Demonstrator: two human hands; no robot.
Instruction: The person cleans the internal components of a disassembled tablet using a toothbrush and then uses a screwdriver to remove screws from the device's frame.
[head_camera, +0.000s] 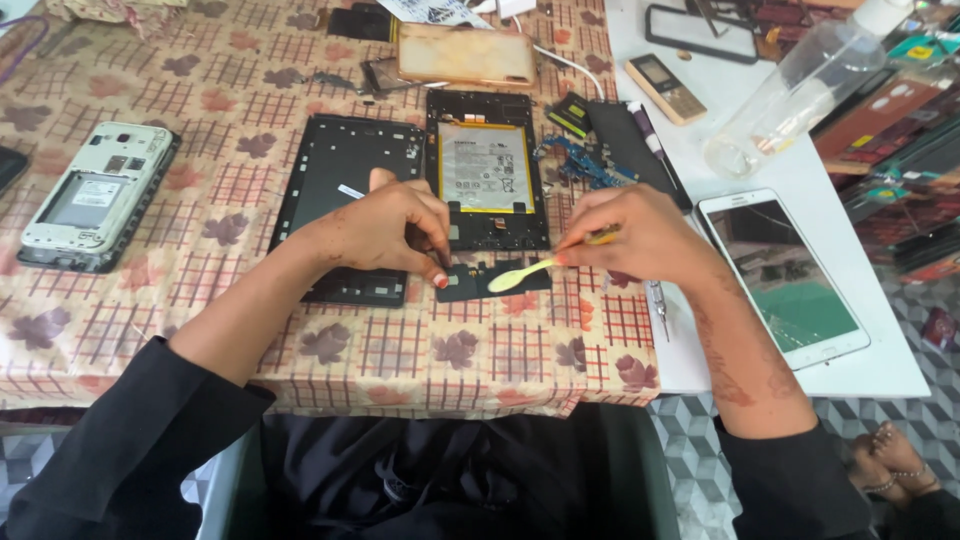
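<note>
Tablecloth (150, 300) checkered with leaves, tiled floor (690, 450); left hand (385, 235) pinches dark board (490, 280), right hand (640, 235) grips yellow spudger (520, 274)

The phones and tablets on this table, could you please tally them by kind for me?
Opened tablets with the back off: 1, the opened tablet by the left hand
Loose tablet panels: 1, the black panel
Intact tablets: 1, the white tablet
Opened phones: 1, the white phone
Keypad phones: 1, the keypad phone
Total: 5
</note>
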